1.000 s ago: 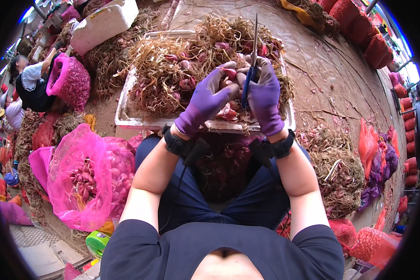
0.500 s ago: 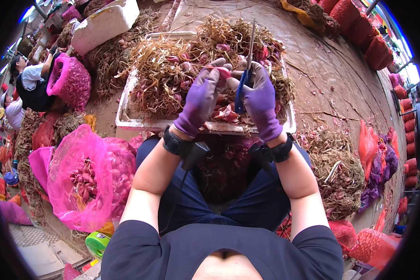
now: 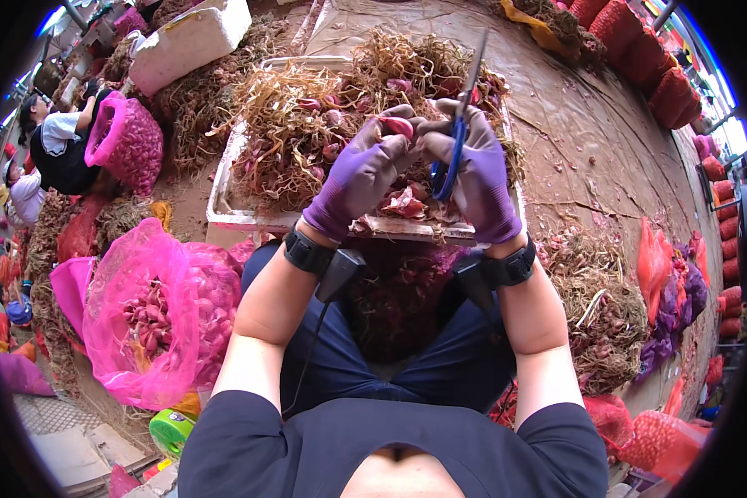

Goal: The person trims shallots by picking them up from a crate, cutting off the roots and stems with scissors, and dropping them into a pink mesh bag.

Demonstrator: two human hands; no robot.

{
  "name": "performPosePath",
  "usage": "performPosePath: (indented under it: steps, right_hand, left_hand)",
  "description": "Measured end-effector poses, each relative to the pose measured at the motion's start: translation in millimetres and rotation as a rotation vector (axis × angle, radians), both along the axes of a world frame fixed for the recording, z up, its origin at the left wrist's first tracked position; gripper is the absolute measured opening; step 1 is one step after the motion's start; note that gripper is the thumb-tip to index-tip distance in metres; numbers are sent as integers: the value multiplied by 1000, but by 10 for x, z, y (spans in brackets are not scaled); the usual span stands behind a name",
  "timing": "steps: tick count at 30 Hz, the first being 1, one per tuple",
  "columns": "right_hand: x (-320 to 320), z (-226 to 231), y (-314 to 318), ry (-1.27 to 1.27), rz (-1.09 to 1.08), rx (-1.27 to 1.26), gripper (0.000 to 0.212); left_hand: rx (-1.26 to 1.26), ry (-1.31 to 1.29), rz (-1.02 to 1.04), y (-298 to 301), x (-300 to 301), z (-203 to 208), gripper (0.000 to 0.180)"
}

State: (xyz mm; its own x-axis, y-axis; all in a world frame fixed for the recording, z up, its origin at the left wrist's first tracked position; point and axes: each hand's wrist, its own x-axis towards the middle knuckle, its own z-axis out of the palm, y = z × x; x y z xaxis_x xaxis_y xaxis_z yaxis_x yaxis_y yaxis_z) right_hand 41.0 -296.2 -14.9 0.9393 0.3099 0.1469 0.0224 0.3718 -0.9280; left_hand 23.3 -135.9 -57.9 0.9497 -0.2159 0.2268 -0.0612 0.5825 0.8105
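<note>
Both my hands wear purple gloves with greyish fingers and meet above a white foam tray (image 3: 217, 192). My left hand (image 3: 368, 162) is closed on a reddish-pink shallot (image 3: 397, 126), held between thumb and fingers. In my right hand (image 3: 478, 158) are scissors with blue handles (image 3: 444, 174), their long blades (image 3: 474, 70) pointing up and away. The right thumb and fingertips come close to the left fingers; whether they touch the shallot is hard to see. Dried shallot stalks (image 3: 286, 100) with bulbs fill the tray, and loose papery skins (image 3: 405, 203) lie at its near side.
At my left stands an open pink mesh bag (image 3: 133, 332) of shallots. Heaped dry stalks (image 3: 598, 307) lie at my right. A co-worker (image 3: 58, 141) sits at far left beside another pink mesh bag (image 3: 129, 145). Red sacks (image 3: 639, 66) line the far right, and a white foam box (image 3: 191, 46) stands far left.
My right hand has shifted slightly right and the scissors tilt more to the right. My left hand has turned a little, showing more of the shallot.
</note>
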Motion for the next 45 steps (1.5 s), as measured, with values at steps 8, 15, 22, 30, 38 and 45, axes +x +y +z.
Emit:
performPosePath:
  steps: [8,15,22,30,38,45]
  right_hand:
    - [57,-113,31,-48,27,-219,38]
    - [58,-237,63,-74,-120,-216,38]
    - [-45,-56,89,124,-42,-17,44]
    - [-70,-169,157,-41,-133,-158,42]
    - [-130,-278,205,-172,-205,-262,46]
    - [-79,-379,216,-233,-331,-335,47]
  left_hand:
    - [239,-89,-137,72,40,-39,63]
    - [910,-291,307,83,15,-64,49]
    - [696,-269,374,55,-41,47,37]
    - [926,-369,522,107,-72,102,28]
    - [825,-241,446,94,-61,46,22]
    - [916,-587,539,135,5,10,19]
